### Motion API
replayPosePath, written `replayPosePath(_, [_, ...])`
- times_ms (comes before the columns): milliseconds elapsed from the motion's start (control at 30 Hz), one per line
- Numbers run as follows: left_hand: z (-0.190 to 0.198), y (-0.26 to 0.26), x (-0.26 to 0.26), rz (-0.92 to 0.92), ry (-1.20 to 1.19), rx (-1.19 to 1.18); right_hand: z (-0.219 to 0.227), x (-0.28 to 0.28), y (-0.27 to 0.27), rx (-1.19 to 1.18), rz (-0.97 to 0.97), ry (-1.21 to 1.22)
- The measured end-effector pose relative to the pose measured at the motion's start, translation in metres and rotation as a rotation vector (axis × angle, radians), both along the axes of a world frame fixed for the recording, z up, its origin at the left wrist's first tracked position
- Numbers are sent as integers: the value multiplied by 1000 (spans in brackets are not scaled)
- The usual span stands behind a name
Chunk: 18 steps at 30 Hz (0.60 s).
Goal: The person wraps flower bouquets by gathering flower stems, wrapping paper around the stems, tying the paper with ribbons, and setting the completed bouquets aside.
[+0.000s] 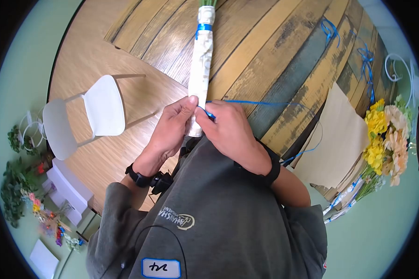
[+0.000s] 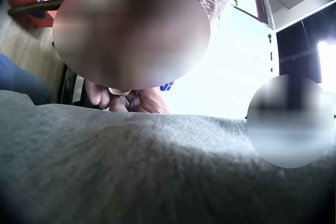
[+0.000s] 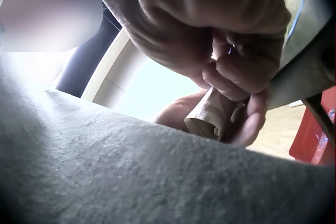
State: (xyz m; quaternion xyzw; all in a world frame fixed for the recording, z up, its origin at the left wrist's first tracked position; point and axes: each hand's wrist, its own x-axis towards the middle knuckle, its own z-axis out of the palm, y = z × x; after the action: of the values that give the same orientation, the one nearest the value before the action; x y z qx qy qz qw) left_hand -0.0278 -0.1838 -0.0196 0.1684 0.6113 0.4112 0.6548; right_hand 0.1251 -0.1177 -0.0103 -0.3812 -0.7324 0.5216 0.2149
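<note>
A long, narrow bundle in white wrapping [image 1: 201, 60] runs from the wooden tabletop toward the person's body, with green stems [image 1: 208, 2] showing at its far end. Round its upper part goes a blue ribbon band [image 1: 204, 27]. My left hand [image 1: 170, 128] grips the bundle near its lower end, thumb on top. From the other side, my right hand [image 1: 230, 128] pinches blue ribbon [image 1: 251, 102] against the wrapping; a length trails off to the right. In the right wrist view, the wrapping's open end [image 3: 202, 121] shows below the fingers [image 3: 244, 71].
Brown paper sheets [image 1: 335, 144] lie at the table's right, beside yellow flowers [image 1: 376, 123] and peach flowers [image 1: 396, 135]. Blue ribbon loops [image 1: 329, 31] lie farther back. A white chair [image 1: 106, 107] stands left of the table.
</note>
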Motion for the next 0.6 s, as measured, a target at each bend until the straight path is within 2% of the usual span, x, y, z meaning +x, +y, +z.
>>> replayPosePath(33, [2,2,3,-14,2,-3,-1,2,0,54,25,-57])
replayPosePath(67, [9,6,7,61,-56,-16,4,5,5,50,15,-56])
replayPosePath(100, [12,9,10,141,-115,-28,15,11,13,31,94,-111])
replayPosePath(133, [13,10,10,141,-112,-33,20,17,19,11,178,-165])
replayPosePath(167, [13,10,9,143,-191,-30,18,22,22,6,183,-160])
replayPosePath(233, [11,8,4,156,-263,-32,12,32,30,273,-93,-36])
replayPosePath(267, [6,6,-1,124,-287,-16,6,36,38,407,-35,-89])
replayPosePath(300, [4,6,-4,87,-313,2,4,35,39,401,-35,-85])
replayPosePath(367, [3,7,-3,71,-300,9,5,30,42,534,81,-129])
replayPosePath(433, [4,7,-3,54,-293,13,7,24,40,479,104,-141])
replayPosePath(500, [6,8,-6,64,-335,-28,4,21,42,457,254,-186])
replayPosePath(567, [4,7,-8,75,-331,-48,-1,18,44,434,238,-105])
replayPosePath(600, [3,7,-9,81,-326,-58,-4,19,44,308,215,-51])
